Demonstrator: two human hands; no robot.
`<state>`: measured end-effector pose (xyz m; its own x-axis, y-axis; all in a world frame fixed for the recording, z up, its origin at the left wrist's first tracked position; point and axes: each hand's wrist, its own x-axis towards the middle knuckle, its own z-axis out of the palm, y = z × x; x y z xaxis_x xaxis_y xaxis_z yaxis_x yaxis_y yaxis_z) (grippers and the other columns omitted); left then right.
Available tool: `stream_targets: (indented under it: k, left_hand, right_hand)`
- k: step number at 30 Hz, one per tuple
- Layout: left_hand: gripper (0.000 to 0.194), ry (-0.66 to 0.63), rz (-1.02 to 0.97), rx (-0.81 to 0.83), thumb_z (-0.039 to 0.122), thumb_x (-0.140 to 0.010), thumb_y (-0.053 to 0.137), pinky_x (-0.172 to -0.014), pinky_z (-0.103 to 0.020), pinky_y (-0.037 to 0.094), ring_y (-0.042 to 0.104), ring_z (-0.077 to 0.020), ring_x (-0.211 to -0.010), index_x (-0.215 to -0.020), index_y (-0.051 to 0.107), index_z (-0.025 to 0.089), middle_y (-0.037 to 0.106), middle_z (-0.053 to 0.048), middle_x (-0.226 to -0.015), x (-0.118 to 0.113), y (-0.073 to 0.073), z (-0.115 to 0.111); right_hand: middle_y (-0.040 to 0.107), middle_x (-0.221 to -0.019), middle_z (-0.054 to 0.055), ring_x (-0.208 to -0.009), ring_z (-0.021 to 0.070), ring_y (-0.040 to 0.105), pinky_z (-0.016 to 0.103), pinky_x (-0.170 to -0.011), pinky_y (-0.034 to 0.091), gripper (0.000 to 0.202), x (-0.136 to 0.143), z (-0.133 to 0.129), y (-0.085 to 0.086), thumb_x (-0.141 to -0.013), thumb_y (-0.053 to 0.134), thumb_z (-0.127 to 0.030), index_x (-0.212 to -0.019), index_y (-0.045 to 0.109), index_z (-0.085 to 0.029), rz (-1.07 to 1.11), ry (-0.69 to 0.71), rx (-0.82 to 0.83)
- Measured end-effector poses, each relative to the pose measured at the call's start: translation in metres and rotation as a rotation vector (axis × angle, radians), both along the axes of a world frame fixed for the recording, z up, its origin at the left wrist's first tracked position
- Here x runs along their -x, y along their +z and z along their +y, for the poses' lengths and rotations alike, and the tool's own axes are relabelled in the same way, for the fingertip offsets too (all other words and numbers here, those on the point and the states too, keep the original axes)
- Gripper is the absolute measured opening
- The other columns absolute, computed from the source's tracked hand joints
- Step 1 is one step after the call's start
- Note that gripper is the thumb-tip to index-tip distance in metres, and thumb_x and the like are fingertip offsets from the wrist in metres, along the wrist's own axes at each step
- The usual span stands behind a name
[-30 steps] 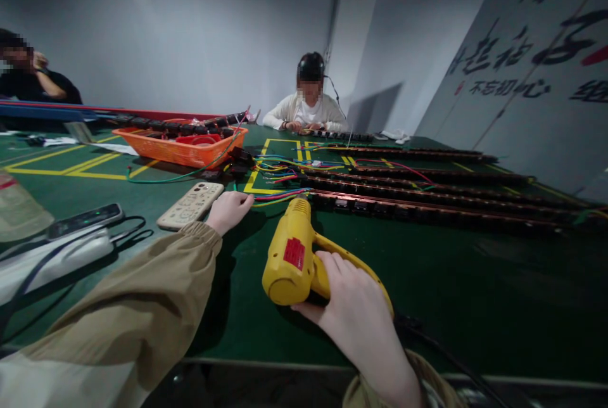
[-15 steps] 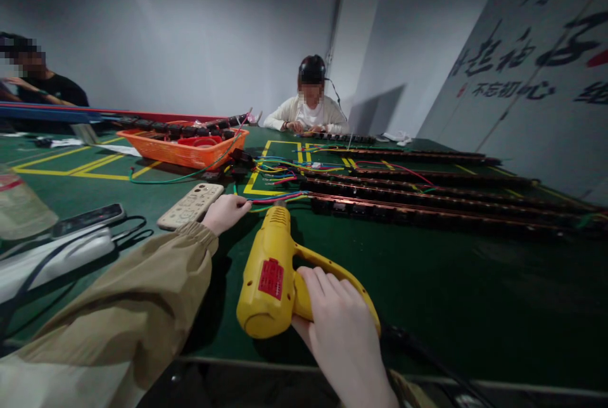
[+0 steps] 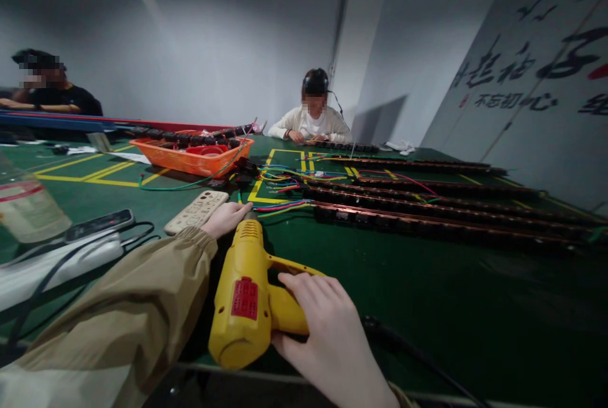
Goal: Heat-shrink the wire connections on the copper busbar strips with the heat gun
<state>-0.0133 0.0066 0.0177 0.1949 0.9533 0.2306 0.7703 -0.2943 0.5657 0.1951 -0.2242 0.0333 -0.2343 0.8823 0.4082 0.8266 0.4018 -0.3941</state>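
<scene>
A yellow heat gun [image 3: 242, 306] with a red label is gripped at its handle by my right hand [image 3: 327, 325]. Its nozzle points away from me, close to the fingertips of my left hand [image 3: 227, 218]. Those fingers pinch the ends of several coloured wires [image 3: 285, 206]; the wire tips are hidden. The wires run right to the nearest of several long dark strips [image 3: 427, 227] with copper-coloured edges. Just left of my left hand lies a phone in a patterned beige case [image 3: 196, 213].
An orange basket [image 3: 190, 161] of dark parts stands behind the phone. At left are a white power strip [image 3: 61, 268], a dark device [image 3: 99, 224] and a clear container [image 3: 33, 211]. Two people sit beyond the table.
The heat gun and my right hand have moved left, bringing the nozzle near my left fingertips. My left hand still holds the wires. The view has shifted slightly.
</scene>
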Motion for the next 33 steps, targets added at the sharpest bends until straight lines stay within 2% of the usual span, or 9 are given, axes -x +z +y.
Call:
stream_targets:
  k: [3, 5, 7, 12, 15, 17, 20, 25, 33]
  left_hand:
    - [0.051, -0.026, -0.020, 0.007, 0.059, -0.076, 0.045, -0.050, -0.027, 0.033, 0.051, -0.0186, -0.055, -0.055, 0.063, 0.017, 0.056, -0.004, -0.048, -0.001, 0.000, -0.001]
    - [0.049, -0.050, -0.031, 0.018, 0.059, -0.074, 0.047, -0.049, -0.026, 0.031, 0.050, -0.0174, -0.054, -0.053, 0.061, 0.017, 0.053, -0.002, -0.046, -0.002, -0.001, -0.003]
    - [0.048, -0.088, -0.041, 0.048, 0.058, -0.073, 0.048, -0.048, -0.026, 0.029, 0.046, -0.0153, -0.051, -0.050, 0.058, 0.017, 0.048, -0.001, -0.044, -0.002, 0.000, -0.005]
    - [0.045, -0.182, -0.024, 0.131, 0.053, -0.072, 0.046, -0.045, -0.027, 0.018, 0.027, -0.0096, -0.043, -0.044, 0.038, 0.019, 0.029, 0.003, -0.043, -0.001, 0.006, -0.012]
    - [0.042, -0.210, 0.027, 0.157, 0.051, -0.072, 0.044, -0.046, -0.028, 0.016, 0.024, -0.0092, -0.043, -0.046, 0.033, 0.020, 0.026, 0.004, -0.045, 0.003, 0.008, -0.012]
    - [0.041, -0.234, 0.067, 0.127, 0.050, -0.073, 0.042, -0.047, -0.028, 0.018, 0.027, -0.0099, -0.044, -0.047, 0.036, 0.019, 0.029, 0.004, -0.046, 0.005, 0.006, -0.010]
    - [0.042, -0.225, 0.135, 0.040, 0.050, -0.077, 0.041, -0.049, -0.027, 0.021, 0.035, -0.0115, -0.047, -0.050, 0.047, 0.018, 0.038, 0.002, -0.047, 0.008, 0.002, -0.007]
    - [0.042, -0.165, 0.173, -0.048, 0.048, -0.081, 0.038, -0.052, -0.027, 0.025, 0.047, -0.0141, -0.055, -0.061, 0.058, 0.018, 0.053, -0.001, -0.056, 0.010, 0.004, -0.008]
    - [0.032, -0.061, 0.119, -0.100, 0.044, -0.081, 0.042, -0.055, -0.025, 0.031, 0.053, -0.0162, -0.063, -0.076, 0.061, 0.018, 0.059, -0.003, -0.066, 0.010, -0.002, -0.003]
  right_hand:
    - [0.064, -0.098, -0.003, -0.092, 0.0196, 0.056, 0.034, -0.084, 0.039, 0.057, -0.014, -0.002, -0.001, -0.054, 0.081, -0.050, -0.101, 0.060, -0.025, 0.029, -0.059, 0.013]
    - [0.065, -0.085, -0.004, -0.082, 0.0192, 0.057, 0.034, -0.075, 0.039, 0.048, -0.023, -0.003, -0.002, -0.052, 0.081, -0.053, -0.084, 0.061, -0.023, 0.007, -0.062, 0.037]
    - [0.063, -0.076, -0.005, -0.075, 0.0183, 0.057, 0.034, -0.073, 0.038, 0.044, -0.032, -0.005, -0.002, -0.051, 0.081, -0.053, -0.074, 0.059, -0.022, -0.014, -0.065, 0.018]
    - [0.064, -0.072, -0.008, -0.068, 0.0146, 0.061, 0.039, -0.096, 0.028, 0.051, -0.055, -0.012, -0.007, -0.046, 0.083, -0.054, -0.077, 0.058, -0.022, 0.016, -0.055, -0.206]
    - [0.064, -0.074, -0.009, -0.069, 0.0140, 0.061, 0.036, -0.095, 0.031, 0.053, -0.068, -0.017, -0.011, -0.043, 0.086, -0.048, -0.080, 0.058, -0.023, -0.033, -0.096, -0.256]
    - [0.065, -0.075, -0.008, -0.072, 0.0162, 0.062, 0.034, -0.085, 0.038, 0.054, -0.077, -0.020, -0.012, -0.041, 0.086, -0.047, -0.081, 0.058, -0.023, -0.140, -0.157, -0.272]
    - [0.066, -0.076, -0.004, -0.075, 0.0207, 0.061, 0.034, -0.071, 0.041, 0.053, -0.090, -0.023, -0.012, -0.048, 0.080, -0.057, -0.082, 0.059, -0.023, -0.325, -0.250, -0.326]
    - [0.066, -0.073, -0.001, -0.070, 0.0221, 0.060, 0.037, -0.070, 0.041, 0.046, -0.104, -0.022, -0.015, -0.065, 0.065, -0.065, -0.083, 0.058, -0.023, -0.470, -0.325, -0.382]
    - [0.065, -0.073, 0.000, -0.071, 0.0222, 0.062, 0.037, -0.070, 0.042, 0.038, -0.094, -0.022, -0.014, -0.073, 0.061, -0.058, -0.083, 0.054, -0.022, -0.434, -0.282, -0.442]
